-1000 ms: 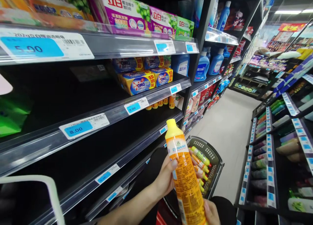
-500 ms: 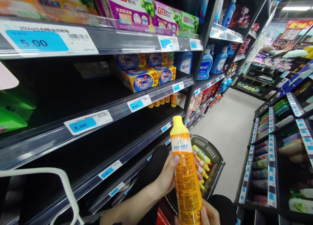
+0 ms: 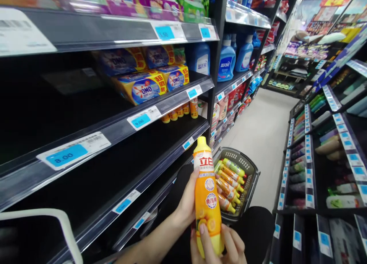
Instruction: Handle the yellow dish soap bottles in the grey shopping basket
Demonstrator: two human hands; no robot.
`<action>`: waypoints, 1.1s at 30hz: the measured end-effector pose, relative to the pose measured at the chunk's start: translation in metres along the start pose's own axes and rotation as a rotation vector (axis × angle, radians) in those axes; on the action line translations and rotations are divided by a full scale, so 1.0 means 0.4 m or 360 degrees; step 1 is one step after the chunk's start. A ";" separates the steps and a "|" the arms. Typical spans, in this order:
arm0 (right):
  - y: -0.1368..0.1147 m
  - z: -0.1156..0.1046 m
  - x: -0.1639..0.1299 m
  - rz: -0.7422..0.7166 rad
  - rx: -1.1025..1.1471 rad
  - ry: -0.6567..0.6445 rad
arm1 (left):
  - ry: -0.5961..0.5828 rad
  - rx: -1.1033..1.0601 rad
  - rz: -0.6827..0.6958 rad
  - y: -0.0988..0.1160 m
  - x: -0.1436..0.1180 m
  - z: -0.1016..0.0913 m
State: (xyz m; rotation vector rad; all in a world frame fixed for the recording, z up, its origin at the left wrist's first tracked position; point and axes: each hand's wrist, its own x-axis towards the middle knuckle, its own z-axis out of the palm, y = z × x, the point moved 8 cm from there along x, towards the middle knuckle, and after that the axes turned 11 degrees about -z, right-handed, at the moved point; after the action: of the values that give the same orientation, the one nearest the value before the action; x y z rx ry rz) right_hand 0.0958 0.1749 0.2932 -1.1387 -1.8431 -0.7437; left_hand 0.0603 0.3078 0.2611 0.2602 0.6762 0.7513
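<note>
An orange dish soap bottle [image 3: 207,187] with a yellow cap stands nearly upright in front of me, its front label with red lettering and pictured oranges facing me. My left hand [image 3: 187,197] is wrapped around its upper part, the thumb along the left side. Low on the bottle, my right hand [image 3: 218,245] holds the base, with a finger laid across the front. Behind the bottle, a dark basket [image 3: 254,176] sits between my knees. Several similar yellow, orange and green bottles [image 3: 231,180] lie in it.
Black shelves with a price-tagged edge [image 3: 137,120] run along my left, carrying boxed OMO soap [image 3: 149,87] and several orange bottles [image 3: 179,112]. Blue detergent bottles [image 3: 226,61] stand farther on. A pale rail [image 3: 64,222] is at lower left. Shelves of packets [image 3: 298,176] line the right.
The bottle has been turned from its back label to its front label. My right hand's fingers have shifted around its base. The view has moved, and more of the basket now shows.
</note>
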 end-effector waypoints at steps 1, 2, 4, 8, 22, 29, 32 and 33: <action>-0.008 0.009 0.019 -0.0258 -0.0004 -0.0155 | 0.0046 0.0066 -0.0012 0.003 0.006 -0.014; -0.003 0.010 0.028 -0.0435 0.0054 -0.0248 | 0.0097 0.0137 -0.0009 0.008 0.015 -0.029; 0.060 0.011 0.015 -0.0384 0.0356 -0.0349 | 0.0192 0.0291 0.0060 0.030 0.043 -0.060; 0.239 0.103 -0.235 0.0210 0.0217 -0.0896 | 0.0199 0.0992 0.0357 0.077 0.149 -0.094; 0.433 0.150 -0.657 0.1139 -0.0667 -0.0958 | -0.0319 0.3980 -0.0020 -0.406 0.688 -0.414; 0.438 0.146 -0.680 0.0982 -0.0843 -0.0886 | -0.0349 0.4076 -0.0035 -0.547 0.784 -0.535; 0.440 0.154 -0.690 0.0929 -0.0830 -0.0929 | -0.0370 0.4044 0.0006 -0.573 0.804 -0.559; 0.441 0.155 -0.694 0.0924 -0.0817 -0.0945 | -0.0376 0.4028 0.0021 -0.579 0.808 -0.566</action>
State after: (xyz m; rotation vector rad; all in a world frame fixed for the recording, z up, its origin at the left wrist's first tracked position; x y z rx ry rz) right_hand 0.3039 0.1818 0.0314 -2.3017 -1.6474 -0.5752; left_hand 0.2113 0.3663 -0.1669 2.5497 1.0233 -0.5921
